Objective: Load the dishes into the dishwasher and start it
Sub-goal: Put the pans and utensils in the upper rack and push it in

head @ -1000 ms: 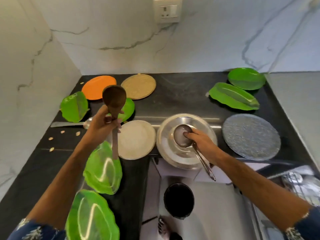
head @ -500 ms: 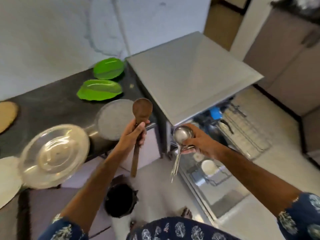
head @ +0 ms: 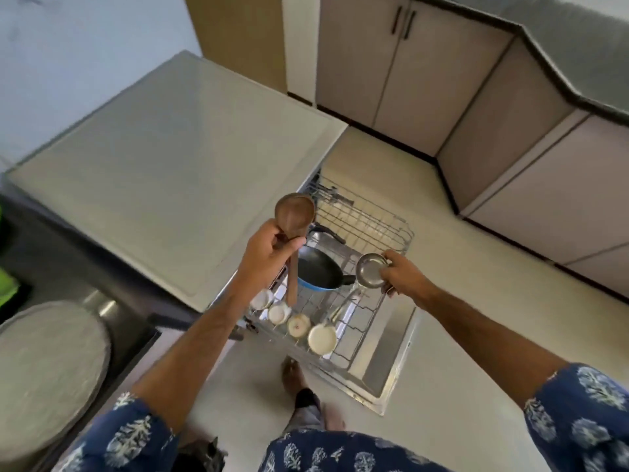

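Note:
My left hand (head: 269,253) grips a brown wooden spoon (head: 294,212), bowl up and handle hanging down, above the pulled-out dishwasher rack (head: 371,226). My right hand (head: 403,277) holds a steel ladle (head: 370,270), its handle slanting down toward the rack. The wire rack carries a black pan with a blue rim (head: 318,270) and several small white bowls (head: 321,339) along its near edge. The open dishwasher door (head: 388,362) lies flat below the rack.
The dishwasher's grey top (head: 170,158) fills the left centre. A round grey plate (head: 47,373) sits on the dark counter at lower left, with a green dish (head: 7,287) at the left edge. Beige cabinets (head: 408,69) line the far side. My foot (head: 292,373) stands by the door.
I have turned right from the counter to the dishwasher, carrying the spoon and ladle. Both hands now hang over the pulled-out rack; the ladle was lifted off the steel plate.

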`<state>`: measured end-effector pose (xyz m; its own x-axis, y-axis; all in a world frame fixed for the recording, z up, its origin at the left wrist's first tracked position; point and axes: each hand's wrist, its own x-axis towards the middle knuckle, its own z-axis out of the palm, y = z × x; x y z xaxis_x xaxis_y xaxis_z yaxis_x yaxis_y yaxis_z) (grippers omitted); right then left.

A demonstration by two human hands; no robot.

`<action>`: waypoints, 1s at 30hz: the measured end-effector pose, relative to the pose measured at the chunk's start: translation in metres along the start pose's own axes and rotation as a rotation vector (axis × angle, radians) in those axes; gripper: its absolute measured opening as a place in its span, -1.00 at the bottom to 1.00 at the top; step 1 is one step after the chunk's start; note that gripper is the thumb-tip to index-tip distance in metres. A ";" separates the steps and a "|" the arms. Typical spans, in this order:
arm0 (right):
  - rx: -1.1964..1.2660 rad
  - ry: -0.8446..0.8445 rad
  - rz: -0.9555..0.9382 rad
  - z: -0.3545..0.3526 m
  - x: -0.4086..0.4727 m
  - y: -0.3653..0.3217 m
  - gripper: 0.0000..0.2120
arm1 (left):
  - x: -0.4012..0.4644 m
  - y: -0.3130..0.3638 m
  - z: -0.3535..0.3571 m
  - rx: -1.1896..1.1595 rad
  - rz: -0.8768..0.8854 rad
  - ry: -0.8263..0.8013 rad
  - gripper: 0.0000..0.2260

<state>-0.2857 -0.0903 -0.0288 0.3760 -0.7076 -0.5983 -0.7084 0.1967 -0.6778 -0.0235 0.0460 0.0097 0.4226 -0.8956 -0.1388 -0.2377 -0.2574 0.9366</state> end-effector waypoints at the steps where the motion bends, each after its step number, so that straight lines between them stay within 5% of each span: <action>1: 0.031 0.022 0.017 -0.009 0.006 0.002 -0.66 | 0.017 0.003 0.005 0.003 0.015 -0.006 -0.70; 5: 0.192 0.130 0.025 -0.037 0.028 0.011 -0.47 | 0.080 0.011 0.021 0.108 0.138 0.032 -0.74; 10: 0.321 0.232 0.100 -0.070 0.055 0.027 -0.49 | 0.131 0.000 0.037 0.358 0.277 -0.003 -0.60; 17: 0.133 0.301 -0.005 -0.121 0.110 0.043 -0.51 | 0.176 -0.022 0.061 0.360 0.316 -0.063 -0.64; 30: -0.271 -0.054 -0.398 -0.143 0.227 0.076 -0.50 | 0.217 -0.043 0.101 0.991 0.272 0.071 -0.67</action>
<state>-0.3394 -0.3330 -0.1552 0.6747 -0.6542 -0.3417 -0.6307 -0.2705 -0.7274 -0.0103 -0.1741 -0.0934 0.2897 -0.9531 0.0874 -0.9342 -0.2617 0.2426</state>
